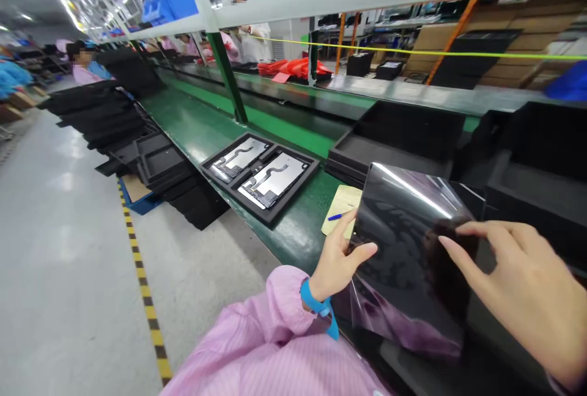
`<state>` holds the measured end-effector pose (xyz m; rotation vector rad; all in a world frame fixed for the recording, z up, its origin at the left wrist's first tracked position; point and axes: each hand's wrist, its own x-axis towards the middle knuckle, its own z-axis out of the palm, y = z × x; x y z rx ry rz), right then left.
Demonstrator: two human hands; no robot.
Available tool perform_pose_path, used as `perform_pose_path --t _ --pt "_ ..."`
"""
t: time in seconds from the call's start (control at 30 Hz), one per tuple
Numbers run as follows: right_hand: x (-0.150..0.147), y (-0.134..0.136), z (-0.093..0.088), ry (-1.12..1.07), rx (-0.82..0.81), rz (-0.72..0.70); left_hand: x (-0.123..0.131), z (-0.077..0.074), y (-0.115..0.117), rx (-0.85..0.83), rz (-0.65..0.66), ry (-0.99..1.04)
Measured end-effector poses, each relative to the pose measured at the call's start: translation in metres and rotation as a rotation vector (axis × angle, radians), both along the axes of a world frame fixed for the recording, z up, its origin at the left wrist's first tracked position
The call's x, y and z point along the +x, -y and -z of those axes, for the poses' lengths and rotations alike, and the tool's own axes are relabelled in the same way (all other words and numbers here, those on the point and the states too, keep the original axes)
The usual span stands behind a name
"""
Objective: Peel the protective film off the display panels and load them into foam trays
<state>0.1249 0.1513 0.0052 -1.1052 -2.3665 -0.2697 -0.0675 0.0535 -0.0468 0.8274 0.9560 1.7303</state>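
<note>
A glossy black display panel (403, 261) is tilted up in front of me, reflecting light and a pink sleeve. My left hand (342, 255) grips its left edge, thumb on the front face and fingers behind. Over the panel's right part is my right hand (518, 274), thumb and forefinger slightly apart, with nothing visible between them. Whether its fingertips touch the surface I cannot tell. A yellow paper pad (342, 197) with a blue pen (337, 217) lies just beyond my left hand.
On the green bench (192, 115) a black foam tray (270, 216) holds two display panels, backs up. Deep black trays (398, 139) stand at the right. Stacked black trays (101, 115) line the left side. A green post (229, 78) rises from the bench; people work beyond.
</note>
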Motion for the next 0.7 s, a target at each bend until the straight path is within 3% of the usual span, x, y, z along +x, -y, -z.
perform_pose_path --t 0.13,0.23,0.3,0.37,0.43,0.5,0.6,0.7 --pt "-0.014 -0.009 0.000 -0.159 -0.147 -0.002 -0.002 0.001 0.004 -0.038 -0.016 -0.038" --pt "-0.022 0.009 -0.008 -0.275 -0.474 -0.301 -0.005 0.005 0.005 -0.116 -0.069 -0.093" --pt "-0.029 0.019 -0.014 -0.218 -0.511 -0.445 -0.007 0.010 0.004 -0.172 -0.102 -0.149" --pt "-0.029 0.010 -0.019 -0.102 -0.333 -0.314 -0.011 0.014 0.004 -0.178 -0.128 -0.206" --pt "-0.013 -0.021 -0.021 0.043 -0.109 0.045 -0.016 0.017 0.005 -0.162 -0.154 -0.235" --pt "0.018 -0.062 -0.019 0.117 -0.053 0.254 -0.025 0.019 0.009 -0.167 -0.194 -0.218" --pt "0.064 -0.108 -0.008 0.229 -0.084 0.299 -0.043 0.021 0.018 -0.204 -0.269 -0.136" --pt "0.070 -0.117 0.003 0.268 -0.048 0.165 -0.061 0.024 0.029 -0.193 -0.395 -0.101"
